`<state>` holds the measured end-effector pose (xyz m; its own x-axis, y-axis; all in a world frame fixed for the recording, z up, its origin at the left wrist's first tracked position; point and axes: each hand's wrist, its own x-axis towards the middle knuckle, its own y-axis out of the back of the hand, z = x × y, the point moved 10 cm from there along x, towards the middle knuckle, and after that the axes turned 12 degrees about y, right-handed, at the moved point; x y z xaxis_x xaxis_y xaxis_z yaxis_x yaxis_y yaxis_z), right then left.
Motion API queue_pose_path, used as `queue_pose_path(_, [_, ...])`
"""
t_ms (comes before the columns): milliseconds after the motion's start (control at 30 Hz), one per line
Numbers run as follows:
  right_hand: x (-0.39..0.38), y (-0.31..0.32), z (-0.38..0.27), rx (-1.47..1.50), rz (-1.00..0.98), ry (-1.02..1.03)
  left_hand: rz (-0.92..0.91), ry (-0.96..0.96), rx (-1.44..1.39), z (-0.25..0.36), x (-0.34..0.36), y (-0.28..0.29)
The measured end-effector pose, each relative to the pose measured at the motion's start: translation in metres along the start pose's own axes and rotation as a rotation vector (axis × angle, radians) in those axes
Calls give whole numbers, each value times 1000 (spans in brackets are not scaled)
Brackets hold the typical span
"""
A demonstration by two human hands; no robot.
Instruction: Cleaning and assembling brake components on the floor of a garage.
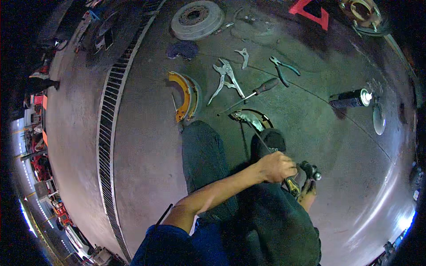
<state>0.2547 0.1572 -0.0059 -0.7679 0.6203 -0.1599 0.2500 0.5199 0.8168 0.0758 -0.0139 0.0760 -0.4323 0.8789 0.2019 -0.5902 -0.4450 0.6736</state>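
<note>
My left hand (277, 167) is closed above my right knee, around a long thin dark rod. In line with that rod, a yellow and black handle (291, 186) shows below the fist; together they look like a screwdriver. The rod slants up toward a black brake shoe (265, 119) with a silver lever, lying past my dark shoe (268, 141). Mostly behind my knee, my right hand (308, 191) holds a dark metal part (309, 169) with a shiny rounded end, its kind unclear. Whether the handle touches my right hand I cannot tell.
Locking pliers (226, 75), a screwdriver (267, 86), teal-handled pliers (287, 67) and a small metal lever (243, 57) lie ahead. Yellow brake shoes (181, 95) are left, a brake drum (208, 27) farther back. A spray can (348, 99) lies right; a floor grating (105, 133) runs left.
</note>
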Motion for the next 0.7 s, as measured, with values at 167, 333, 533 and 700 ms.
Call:
queue_pose_path(167, [34, -14, 13, -191, 80, -2, -134, 142, 53, -12, -6, -12])
queue_pose_path(333, [92, -15, -58, -312, 194, 300, -326, 333, 84, -30, -21, -25])
queue_pose_path(533, [147, -151, -216, -217, -415, 676, -496, 432, 185, -48, -31, -42])
queue_pose_path(700, [150, -220, -254, -403, -702, 919, -427, 498, 117, -63, -35, -34])
